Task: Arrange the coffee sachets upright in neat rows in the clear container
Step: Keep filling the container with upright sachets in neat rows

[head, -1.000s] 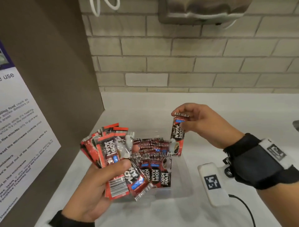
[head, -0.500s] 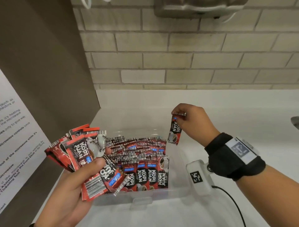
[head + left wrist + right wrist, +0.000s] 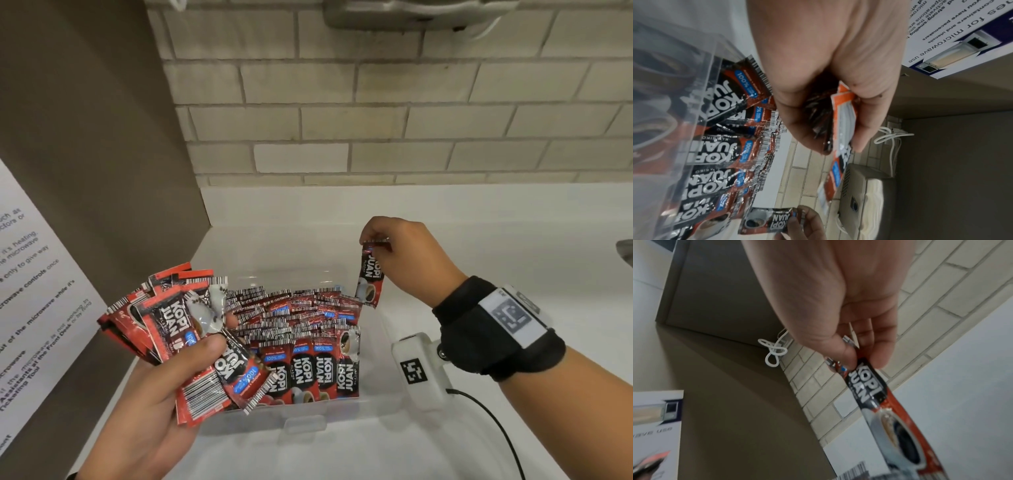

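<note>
A clear container (image 3: 308, 416) sits on the white counter, holding several rows of red-and-black coffee sachets (image 3: 308, 342) standing upright. My left hand (image 3: 164, 387) grips a fanned bunch of sachets (image 3: 164, 318) at the container's left front; the same bunch (image 3: 840, 123) shows between my thumb and fingers in the left wrist view. My right hand (image 3: 394, 253) pinches one sachet (image 3: 370, 277) by its top edge, hanging it upright over the container's right rear corner. In the right wrist view that single sachet (image 3: 879, 402) dangles from my thumb and fingers (image 3: 879, 345).
A dark side panel (image 3: 85, 137) with a printed microwave notice (image 3: 30, 291) rises at the left. A brick wall (image 3: 376, 120) stands behind, with a metal dispenser (image 3: 411, 13) above. The white counter (image 3: 496, 233) stretches right; a cable (image 3: 496, 428) trails from my right wrist.
My right hand has carried the single sachet back and right, toward the container's rear corner. My left hand with the bunch has shifted left.
</note>
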{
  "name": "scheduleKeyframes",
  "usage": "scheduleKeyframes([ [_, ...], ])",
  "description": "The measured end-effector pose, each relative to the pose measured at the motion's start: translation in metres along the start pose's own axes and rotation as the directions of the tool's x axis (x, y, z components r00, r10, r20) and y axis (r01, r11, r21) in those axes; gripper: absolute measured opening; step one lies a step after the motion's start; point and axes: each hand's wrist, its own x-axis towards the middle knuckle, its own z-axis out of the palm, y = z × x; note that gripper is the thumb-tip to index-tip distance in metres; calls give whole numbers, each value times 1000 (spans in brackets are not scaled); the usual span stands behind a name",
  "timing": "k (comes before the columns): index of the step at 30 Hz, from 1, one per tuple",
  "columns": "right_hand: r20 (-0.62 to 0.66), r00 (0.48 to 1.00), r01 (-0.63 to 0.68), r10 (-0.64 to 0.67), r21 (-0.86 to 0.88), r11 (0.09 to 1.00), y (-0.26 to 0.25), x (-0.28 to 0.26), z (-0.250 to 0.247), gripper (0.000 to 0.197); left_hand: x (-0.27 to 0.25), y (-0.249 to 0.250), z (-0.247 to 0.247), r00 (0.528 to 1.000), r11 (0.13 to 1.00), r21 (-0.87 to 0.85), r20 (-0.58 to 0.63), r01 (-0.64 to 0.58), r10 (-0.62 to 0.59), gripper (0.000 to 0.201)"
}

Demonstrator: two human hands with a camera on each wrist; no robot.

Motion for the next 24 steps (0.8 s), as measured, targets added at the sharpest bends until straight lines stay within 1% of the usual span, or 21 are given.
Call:
scheduleKeyframes([
  [3,4,999,-37,37,23,999,4,-3,-1,31,3,-2,-4,999,999,-24,-43,-28,27,73],
  [5,36,998,-44,43,44,998,5,-5,3,29,3,-3,-1,999,999,-44,-38,-25,23,73],
  [9,116,993,-35,27,69,997,8,-6,15,23,2,-3,2,999,999,-20,-30,-44,43,74],
  [13,185,983,6,-13,40,999,12,-3,24,24,3,-3,0,998,998,0,-16,-55,55,73],
  [16,261,965,-1,11,-37,999,14,-2,25,22,2,-2,0,999,999,-12,1,-46,46,73],
  [18,340,940,-4,30,-78,997,16,-2,25,26,3,-3,-1,999,999,-17,-6,-45,45,73],
  [20,401,915,-14,40,-66,998,17,-4,23,35,3,-4,0,998,998,-19,-18,-53,53,74],
  [22,430,902,-41,40,-7,999,17,-6,20,44,4,-5,0,998,998,-36,-20,-60,59,73],
  [24,419,907,-54,44,12,998,18,-8,17,46,3,-7,-1,998,997,-42,-28,-60,59,72],
])
